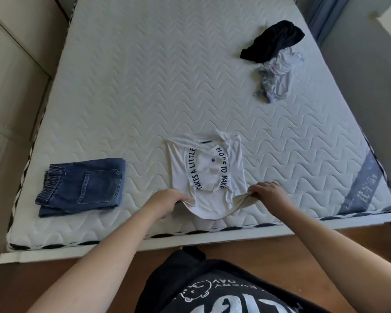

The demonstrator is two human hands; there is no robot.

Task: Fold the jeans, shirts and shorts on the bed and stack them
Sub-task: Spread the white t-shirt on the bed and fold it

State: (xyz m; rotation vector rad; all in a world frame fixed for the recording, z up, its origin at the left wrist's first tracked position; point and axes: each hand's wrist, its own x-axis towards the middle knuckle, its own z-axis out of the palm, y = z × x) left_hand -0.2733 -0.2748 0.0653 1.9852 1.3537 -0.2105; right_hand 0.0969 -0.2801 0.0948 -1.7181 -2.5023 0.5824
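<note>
White t-shirt (pixel 209 168) lies near front edge of bed (pixel 145 86), about centre, sides already folded in so it's a narrow strip. Long axis runs front-to-back: collar end points away from person, hem end toward them. Printed txt runs along that axis. L hand (pixel 169 199) pinches hem corner on left side, R hand (pixel 266 192) pinches hem corner on right; both grips curled tight on fabric, hem lifted a bit off mattress and sagging between them w/ a curved edge. Rest of shirt flat. Folded jeans (pixel 81 187) sit to the left near front-left corner, back pocket up, waistband at left, long axis roughly left-right, apart from shirt. Far right of bed: unfolded pile, black garment (pixel 273 42) partly over a light grey garment (pixel 278 75), well apart from shirt.
</note>
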